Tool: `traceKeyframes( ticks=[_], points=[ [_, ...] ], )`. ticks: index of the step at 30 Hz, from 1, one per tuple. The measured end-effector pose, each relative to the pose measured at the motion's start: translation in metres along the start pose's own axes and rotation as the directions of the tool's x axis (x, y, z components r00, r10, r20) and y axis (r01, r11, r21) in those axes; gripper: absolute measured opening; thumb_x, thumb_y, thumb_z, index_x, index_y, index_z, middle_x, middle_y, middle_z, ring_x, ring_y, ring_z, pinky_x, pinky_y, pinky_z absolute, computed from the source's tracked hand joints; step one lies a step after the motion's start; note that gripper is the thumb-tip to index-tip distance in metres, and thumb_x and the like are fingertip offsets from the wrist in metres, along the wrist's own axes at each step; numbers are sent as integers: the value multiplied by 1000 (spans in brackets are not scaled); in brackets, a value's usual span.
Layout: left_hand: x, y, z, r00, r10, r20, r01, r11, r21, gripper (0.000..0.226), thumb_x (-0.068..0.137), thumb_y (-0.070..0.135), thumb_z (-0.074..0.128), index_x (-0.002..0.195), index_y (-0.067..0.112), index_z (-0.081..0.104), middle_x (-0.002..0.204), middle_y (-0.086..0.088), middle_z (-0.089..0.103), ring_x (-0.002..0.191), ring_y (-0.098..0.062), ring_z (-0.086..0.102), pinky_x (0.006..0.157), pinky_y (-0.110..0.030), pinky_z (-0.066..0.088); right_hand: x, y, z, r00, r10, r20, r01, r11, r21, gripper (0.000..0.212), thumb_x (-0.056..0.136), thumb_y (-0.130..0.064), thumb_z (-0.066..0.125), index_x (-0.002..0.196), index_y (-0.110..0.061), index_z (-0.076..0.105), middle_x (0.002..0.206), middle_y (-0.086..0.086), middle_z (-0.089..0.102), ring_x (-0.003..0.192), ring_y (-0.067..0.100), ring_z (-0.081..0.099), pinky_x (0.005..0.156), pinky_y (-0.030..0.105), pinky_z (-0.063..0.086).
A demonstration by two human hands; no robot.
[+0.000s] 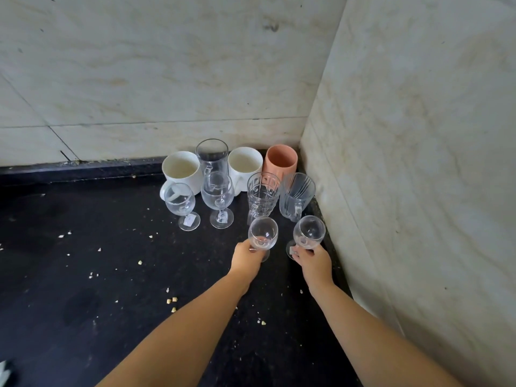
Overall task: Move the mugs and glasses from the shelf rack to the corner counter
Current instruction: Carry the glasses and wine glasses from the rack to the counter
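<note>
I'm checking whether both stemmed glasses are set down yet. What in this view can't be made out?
- Left hand hides the stem and foot of its wine glass: standing or lifted is unclear.
- Right hand covers the stem of the other wine glass.
- The shelf rack is out of frame.

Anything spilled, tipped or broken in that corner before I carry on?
Pale crumbs are scattered over the black counter. No glassware looks tipped or broken. The left hand and right hand each hold an upright wine glass.
</note>
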State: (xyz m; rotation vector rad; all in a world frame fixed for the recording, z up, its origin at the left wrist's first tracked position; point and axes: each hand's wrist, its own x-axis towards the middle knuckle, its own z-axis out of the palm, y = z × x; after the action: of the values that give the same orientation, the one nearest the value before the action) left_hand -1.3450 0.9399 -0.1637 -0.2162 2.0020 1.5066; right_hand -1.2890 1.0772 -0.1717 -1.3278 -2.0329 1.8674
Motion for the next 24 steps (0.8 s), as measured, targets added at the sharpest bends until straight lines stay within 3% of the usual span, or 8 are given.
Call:
traceKeyframes(
  ticks=[3,6,10,14,15,17,19,24],
  points=[
    [-1,-1,-1,1000,-7,8,7,999,32,12,87,9,53,94,11,62,88,-8,58,77,-16,47,61,-22,37,-2,-1,1,1000,-6,0,6,1000,-7,12,87,-7,63,96,-14,66,105,13,68,98,25,66,96,44,53],
    [-5,-3,-3,1000,-16,-26,19,994,108,28,88,18,57,115,14,58,115,-8,59,89,-19,59,66,-23,43,-6,-5,0,999,34,-3,-33,999,16,25,90,-3,59,115,-5,57,117,13,61,98,21,61,90,36,55],
    [-20,1,-11,999,-1,-55,9,989,146,38,87,23,63,123,17,54,124,-9,55,101,-20,59,78,-26,44,-17,-16,-6,988,152,16,-152,988,-16,36,93,-3,55,128,-1,48,122,15,57,101,24,61,83,37,57],
    [-37,5,-22,994,65,-91,-41,968,247,45,89,20,62,132,16,49,127,-10,50,98,-17,52,83,-27,44,-35,-28,-1,919,344,192,-337,939,-70,32,94,-11,54,125,-2,52,96,10,57,85,19,57,75,36,55],
    [-42,4,-25,992,78,-100,-46,956,291,46,90,19,60,134,15,48,128,-11,50,99,-18,53,85,-28,46,-41,-28,1,920,330,211,-297,939,-173,30,94,-13,54,122,-3,54,95,9,56,83,19,57,70,35,55],
    [-57,-2,-33,986,119,-113,-59,900,432,45,92,20,55,136,16,46,128,-10,50,107,-21,55,93,-31,48,-53,-28,7,946,173,274,-28,887,-460,25,95,-19,51,110,-1,59,89,10,58,79,20,58,71,38,56],
    [-75,-11,-45,981,158,-110,-66,813,579,43,93,24,51,135,18,45,130,-8,49,117,-23,52,98,-38,48,-69,-27,18,929,-10,370,273,694,-666,24,95,-26,50,100,-5,60,97,13,61,87,26,60,85,39,51],
    [-121,-30,-87,965,186,-185,12,673,740,42,96,28,44,137,19,43,134,-5,46,125,-25,45,98,-42,46,-115,-26,52,793,-136,594,606,283,-744,41,96,-34,49,131,-13,47,133,10,46,124,28,47,99,42,44]
  ],
)
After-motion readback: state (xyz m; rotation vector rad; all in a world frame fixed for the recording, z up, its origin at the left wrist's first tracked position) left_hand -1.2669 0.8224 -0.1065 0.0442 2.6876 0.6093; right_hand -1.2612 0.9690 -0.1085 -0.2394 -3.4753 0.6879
